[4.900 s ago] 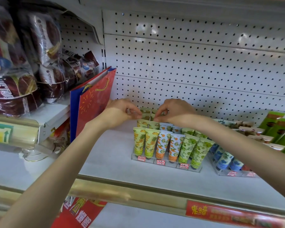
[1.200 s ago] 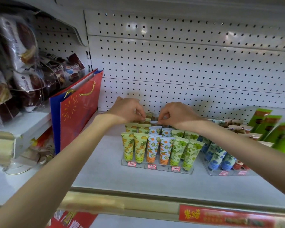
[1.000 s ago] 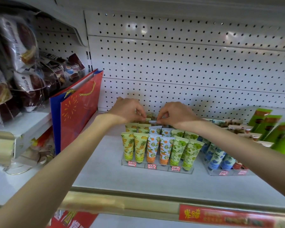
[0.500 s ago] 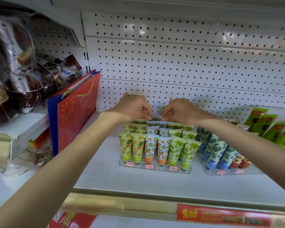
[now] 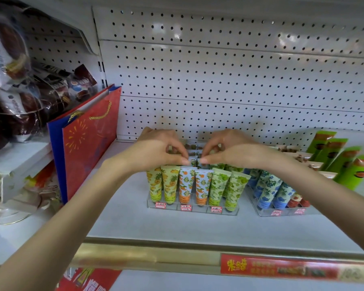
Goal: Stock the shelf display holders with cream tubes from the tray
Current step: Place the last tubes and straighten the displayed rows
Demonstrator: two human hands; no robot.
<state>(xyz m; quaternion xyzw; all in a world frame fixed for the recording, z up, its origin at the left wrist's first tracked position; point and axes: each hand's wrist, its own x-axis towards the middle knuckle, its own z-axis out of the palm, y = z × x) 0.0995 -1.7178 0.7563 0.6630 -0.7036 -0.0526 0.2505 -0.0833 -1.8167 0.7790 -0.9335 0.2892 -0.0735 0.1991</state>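
A clear display holder (image 5: pixel 192 208) stands on the white shelf (image 5: pixel 135 223), filled with rows of upright cream tubes: yellow (image 5: pixel 162 185), orange (image 5: pixel 185 183) and green (image 5: pixel 233 190). My left hand (image 5: pixel 156 150) and my right hand (image 5: pixel 231 150) hover over the rows behind the front one. Each hand pinches the top edge of a tube in the middle columns (image 5: pixel 195 161), fingertips almost touching each other. The back rows are mostly hidden by my hands.
A second clear holder (image 5: pixel 277 212) with blue and red tubes sits just to the right. Green packets (image 5: pixel 345 164) lean at the far right. A red and blue gift bag (image 5: pixel 88 143) stands left. Bagged snacks (image 5: pixel 19 91) hang beyond it. Pegboard (image 5: pixel 219 80) backs the shelf.
Both hands have come forward from the rearmost rows to the tubes just behind the front row, fingertips now pinched closer together. The holder has stayed in place.
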